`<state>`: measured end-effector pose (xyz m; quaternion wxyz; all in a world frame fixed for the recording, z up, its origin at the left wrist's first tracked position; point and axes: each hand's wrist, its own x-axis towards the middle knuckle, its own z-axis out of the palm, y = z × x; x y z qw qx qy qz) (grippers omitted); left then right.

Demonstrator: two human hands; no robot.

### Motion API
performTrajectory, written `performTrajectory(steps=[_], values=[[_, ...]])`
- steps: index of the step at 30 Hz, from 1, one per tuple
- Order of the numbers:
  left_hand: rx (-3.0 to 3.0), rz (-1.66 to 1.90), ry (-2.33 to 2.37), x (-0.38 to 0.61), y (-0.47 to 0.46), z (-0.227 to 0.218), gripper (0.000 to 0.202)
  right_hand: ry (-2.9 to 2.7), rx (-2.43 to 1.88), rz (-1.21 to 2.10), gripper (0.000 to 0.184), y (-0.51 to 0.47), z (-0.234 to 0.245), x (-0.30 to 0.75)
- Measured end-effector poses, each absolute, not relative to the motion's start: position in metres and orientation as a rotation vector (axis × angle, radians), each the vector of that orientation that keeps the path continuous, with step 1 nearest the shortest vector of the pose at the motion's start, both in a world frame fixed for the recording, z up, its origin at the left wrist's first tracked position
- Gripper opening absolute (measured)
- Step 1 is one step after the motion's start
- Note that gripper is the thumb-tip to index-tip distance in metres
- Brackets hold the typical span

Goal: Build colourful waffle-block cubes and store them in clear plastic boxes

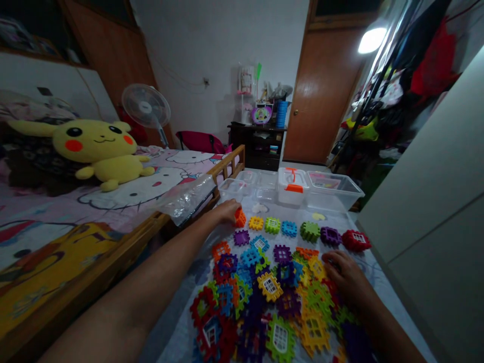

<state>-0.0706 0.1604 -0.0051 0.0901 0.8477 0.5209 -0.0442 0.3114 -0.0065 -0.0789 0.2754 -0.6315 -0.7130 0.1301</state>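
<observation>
My left hand (228, 210) is closed around an orange window-block piece (240, 218) at the left end of a row. Along that row sit yellow (256, 223), lime (272, 225), blue (289, 229), green (310, 231), purple (330, 235) and red (356, 240) blocks; the green, purple and red ones look like stacks. A loose purple block (241, 237) lies just below my left hand. My right hand (342, 272), fingers curled, is at the right edge of a mixed pile of interlocking blocks (269, 286), beside a yellow piece (316, 268). Its fingertips are partly hidden.
Behind the row stand a clear box with orange latches (291, 187), an open clear bin (333, 189) and clear trays (266, 180). A wooden bed rail (151, 229) borders the table's left side, with plastic wrap (191, 197) over it. A white cabinet (427, 201) flanks the right.
</observation>
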Motion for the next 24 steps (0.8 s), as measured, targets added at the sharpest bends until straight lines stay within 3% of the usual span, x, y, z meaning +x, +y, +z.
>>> performTrajectory(steps=[15, 21, 24], values=[[2.439, -0.177, 1.566, -0.067, 0.167, -0.017, 0.059, -1.938, -1.707, 0.326, 0.031, -0.007, -0.081, 0.312], [2.531, 0.045, 1.558, -0.071, 0.152, -0.012, 0.077, -1.933, -1.691, 0.304, 0.029, -0.006, -0.086, 0.314], [2.634, 0.331, 1.468, -0.076, 0.129, -0.012, 0.052, -1.929, -1.688, 0.305, 0.03, -0.006, -0.087, 0.315]])
